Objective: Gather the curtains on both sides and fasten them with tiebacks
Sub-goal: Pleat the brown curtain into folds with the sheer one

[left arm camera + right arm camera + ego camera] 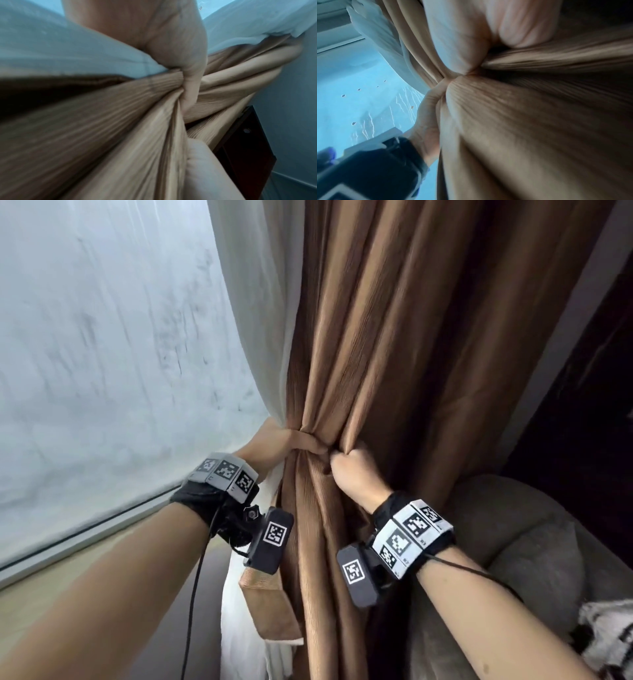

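Background: frosted window [102, 354] on the left, grey sofa [534, 535] at lower right.
Sheer curtain [253, 313]: white, hangs between the glass and the brown drape.
Brown curtain [394, 337]: gathered into a tight waist at mid-height — folds fan out above and below it.
Left hand [284, 443]: fingers wrapped around the gathered waist, gripping it.
Right hand [356, 470]: fist closed on the folds just right of the left hand.
Tieback [270, 607]: brown strip — hangs loose below the left wrist, beside the drape.
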`<state>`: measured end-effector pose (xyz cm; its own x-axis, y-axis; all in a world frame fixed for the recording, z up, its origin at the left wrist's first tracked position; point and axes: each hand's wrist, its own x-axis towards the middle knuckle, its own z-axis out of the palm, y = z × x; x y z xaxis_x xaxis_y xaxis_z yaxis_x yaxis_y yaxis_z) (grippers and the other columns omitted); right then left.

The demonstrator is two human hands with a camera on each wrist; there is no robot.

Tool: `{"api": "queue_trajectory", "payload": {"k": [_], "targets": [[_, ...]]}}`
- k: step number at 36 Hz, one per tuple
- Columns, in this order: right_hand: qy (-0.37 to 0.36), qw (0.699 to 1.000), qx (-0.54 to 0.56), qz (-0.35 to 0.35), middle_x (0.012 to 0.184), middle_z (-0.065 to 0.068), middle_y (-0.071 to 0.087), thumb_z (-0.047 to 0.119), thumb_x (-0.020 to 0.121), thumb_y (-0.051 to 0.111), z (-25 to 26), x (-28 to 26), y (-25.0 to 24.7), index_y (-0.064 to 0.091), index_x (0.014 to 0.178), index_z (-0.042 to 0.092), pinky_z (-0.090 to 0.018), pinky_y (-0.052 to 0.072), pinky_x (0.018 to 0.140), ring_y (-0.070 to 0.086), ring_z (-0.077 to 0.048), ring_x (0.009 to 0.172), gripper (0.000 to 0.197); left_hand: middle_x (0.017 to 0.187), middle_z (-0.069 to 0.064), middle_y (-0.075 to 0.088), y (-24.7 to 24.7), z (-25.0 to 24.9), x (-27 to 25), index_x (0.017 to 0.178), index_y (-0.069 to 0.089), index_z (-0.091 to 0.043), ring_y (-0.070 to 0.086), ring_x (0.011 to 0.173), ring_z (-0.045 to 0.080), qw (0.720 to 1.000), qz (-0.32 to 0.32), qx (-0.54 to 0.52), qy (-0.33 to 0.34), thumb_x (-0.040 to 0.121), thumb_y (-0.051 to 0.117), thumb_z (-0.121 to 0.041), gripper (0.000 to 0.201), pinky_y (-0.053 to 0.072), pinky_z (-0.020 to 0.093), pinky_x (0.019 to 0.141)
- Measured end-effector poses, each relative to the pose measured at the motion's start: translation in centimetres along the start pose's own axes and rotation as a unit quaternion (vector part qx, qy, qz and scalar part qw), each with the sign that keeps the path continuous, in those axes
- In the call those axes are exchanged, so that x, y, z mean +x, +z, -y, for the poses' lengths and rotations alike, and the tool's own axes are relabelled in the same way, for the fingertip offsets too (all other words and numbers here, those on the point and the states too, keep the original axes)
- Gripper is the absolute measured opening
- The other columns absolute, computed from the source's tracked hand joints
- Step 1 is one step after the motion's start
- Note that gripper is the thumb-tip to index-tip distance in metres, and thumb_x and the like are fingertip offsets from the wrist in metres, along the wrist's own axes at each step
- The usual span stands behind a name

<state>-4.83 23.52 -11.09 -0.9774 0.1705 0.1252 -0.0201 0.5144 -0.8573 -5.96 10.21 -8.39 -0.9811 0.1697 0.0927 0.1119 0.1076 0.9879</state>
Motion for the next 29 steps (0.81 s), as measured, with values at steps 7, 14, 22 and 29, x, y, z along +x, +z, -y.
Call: {"api": "queue_trajectory", "payload": {"k": [7,14,22,29], "targets": [[0.028,0.997,-0.022,-0.075,0.095,-0.019,0.065,0.007,0.090,0.055,-1.1,0.1,-0.9,0.062,0.100,-0.010,-0.027,0.035,0.064,0.063,-0.027,0.096,0.020,0.087,0.006,0.076,-1.4,0.4,0.7,0.083,0.071,-0.012,0.072,0.077,0.015,0.999,-0.048,-0.021,-0.009,0.060,0.077,0.007,0.030,0.054,0.027,0.070],[-0.049,0.980,-0.049,-0.185,0.096,-0.019,0.073,0.009,0.081,0.068,-1.6,-0.7,-0.7,0.068,0.092,0.003,-0.037,0.041,0.078,0.064,-0.039,0.096,0.012,0.084,0.009,0.075,-1.9,0.6,0.6,0.083,0.072,-0.006,0.072,0.083,0.024,0.999,-0.036,-0.020,-0.019,0.048,0.075,-0.006,0.035,0.053,0.030,0.075],[-0.082,0.980,-0.154,0.101,0.127,-0.026,0.058,0.000,0.084,0.050,2.0,-2.8,1.8,0.054,0.121,-0.006,-0.031,0.041,0.095,0.052,-0.038,0.120,0.038,0.105,-0.010,0.070,-1.7,-0.3,0.4,0.109,0.062,-0.025,0.065,0.098,0.002,0.997,0.071,-0.008,-0.014,0.065,0.085,-0.011,0.052,0.048,0.019,0.084],[-0.100,0.962,-0.164,0.193,0.131,-0.021,0.056,0.004,0.083,0.051,2.6,-1.2,2.2,0.049,0.128,0.001,-0.029,0.041,0.098,0.051,-0.034,0.124,0.045,0.105,0.001,0.073,-2.1,0.1,0.8,0.097,0.067,-0.024,0.069,0.093,0.011,0.999,-0.050,0.012,0.005,0.067,0.084,-0.006,0.039,0.053,0.021,0.076]]}}
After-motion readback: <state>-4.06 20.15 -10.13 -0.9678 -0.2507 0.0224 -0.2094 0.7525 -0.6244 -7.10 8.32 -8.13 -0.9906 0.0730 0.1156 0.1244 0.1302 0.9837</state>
